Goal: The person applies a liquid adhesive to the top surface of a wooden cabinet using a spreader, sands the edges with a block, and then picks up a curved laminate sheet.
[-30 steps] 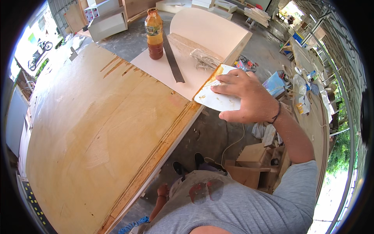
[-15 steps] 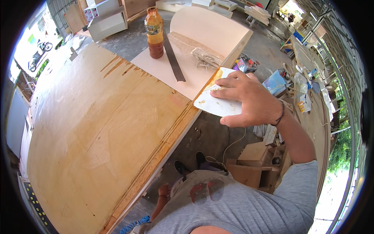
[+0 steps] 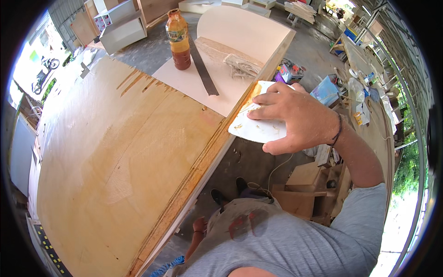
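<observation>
Head view: big wooden panel (image 3: 115, 152) takes up the left side, amber streaks at its far end, stained strip along its right edge. Pale board (image 3: 219, 104) butts against that far end, curved piece standing at its back. Wooden box (image 3: 297, 203) on the floor, right of the person's feet. Dark flat strip (image 3: 202, 69) lies on the pale board; plastic bottle, part filled with reddish-brown liquid (image 3: 181, 57), stands upright just left of it. Right hand (image 3: 297, 115) grips a white sheet (image 3: 263, 129), fingers spread on top, thumb at the near edge; sheet sits at the panel's far right corner, amber smear on its left side. String bundle (image 3: 242, 64) beyond it. Left hand (image 3: 199, 225) hangs low beside the panel; can't tell if it holds anything.
</observation>
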`<state>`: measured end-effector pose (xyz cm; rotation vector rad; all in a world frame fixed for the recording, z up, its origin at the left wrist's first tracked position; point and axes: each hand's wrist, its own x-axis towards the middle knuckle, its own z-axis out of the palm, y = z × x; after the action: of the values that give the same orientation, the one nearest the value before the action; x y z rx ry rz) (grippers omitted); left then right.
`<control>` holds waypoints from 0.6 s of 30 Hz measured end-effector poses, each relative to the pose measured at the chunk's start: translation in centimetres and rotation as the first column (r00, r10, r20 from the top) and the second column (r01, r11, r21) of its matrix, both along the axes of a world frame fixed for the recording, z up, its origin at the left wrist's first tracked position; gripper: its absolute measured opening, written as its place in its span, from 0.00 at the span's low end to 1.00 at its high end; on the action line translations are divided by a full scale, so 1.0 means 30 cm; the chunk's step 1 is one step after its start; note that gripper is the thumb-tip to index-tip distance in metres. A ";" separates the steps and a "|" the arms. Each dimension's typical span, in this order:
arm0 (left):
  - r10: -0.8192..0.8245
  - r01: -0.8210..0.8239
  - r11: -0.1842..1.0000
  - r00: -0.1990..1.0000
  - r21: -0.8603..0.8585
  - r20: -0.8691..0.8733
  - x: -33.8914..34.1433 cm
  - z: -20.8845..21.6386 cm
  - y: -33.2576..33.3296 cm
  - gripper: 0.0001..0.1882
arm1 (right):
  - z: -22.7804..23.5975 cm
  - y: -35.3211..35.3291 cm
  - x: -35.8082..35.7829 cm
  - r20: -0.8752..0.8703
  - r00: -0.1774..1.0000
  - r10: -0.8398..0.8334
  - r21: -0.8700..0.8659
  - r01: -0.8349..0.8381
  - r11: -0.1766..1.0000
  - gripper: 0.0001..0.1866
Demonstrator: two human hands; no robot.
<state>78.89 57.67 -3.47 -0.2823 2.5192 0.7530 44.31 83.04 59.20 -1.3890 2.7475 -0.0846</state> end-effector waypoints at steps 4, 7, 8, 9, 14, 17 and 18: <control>-0.058 0.065 0.996 0.992 -0.065 0.115 -0.063 0.016 0.038 0.18 | 0.010 0.020 -0.006 0.094 0.995 -0.036 0.096 0.027 0.995 0.30; -0.079 0.084 0.996 0.930 0.001 0.359 -0.076 -0.083 0.043 0.15 | 0.028 0.062 0.016 0.236 0.966 -0.109 0.210 0.058 0.976 0.32; -0.037 0.026 0.999 0.919 0.035 0.393 -0.038 -0.151 0.035 0.14 | 0.034 0.072 0.002 0.191 0.979 -0.067 0.094 0.050 0.994 0.32; -0.033 0.005 0.998 0.892 0.064 0.452 -0.041 -0.194 0.039 0.13 | 0.040 0.112 -0.014 0.142 0.989 -0.048 -0.015 0.051 0.999 0.31; -0.022 0.023 0.999 0.999 -0.026 0.034 -0.040 -0.021 0.037 0.12 | -0.009 0.242 -0.150 -0.119 0.986 -0.116 -0.211 0.089 0.973 0.32; 0.005 -0.005 1.000 0.992 0.002 0.127 -0.078 0.034 0.010 0.14 | -0.100 0.244 -0.213 -0.179 0.978 -0.109 -0.210 0.070 0.975 0.34; 0.025 -0.025 1.000 0.995 -0.001 0.096 -0.094 0.068 0.015 0.15 | -0.134 0.244 -0.235 -0.185 0.979 -0.092 -0.248 0.044 0.968 0.34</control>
<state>76.08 58.14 -1.44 -0.3425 2.4288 0.7322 37.26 90.36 55.19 -1.4261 3.0344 -0.3160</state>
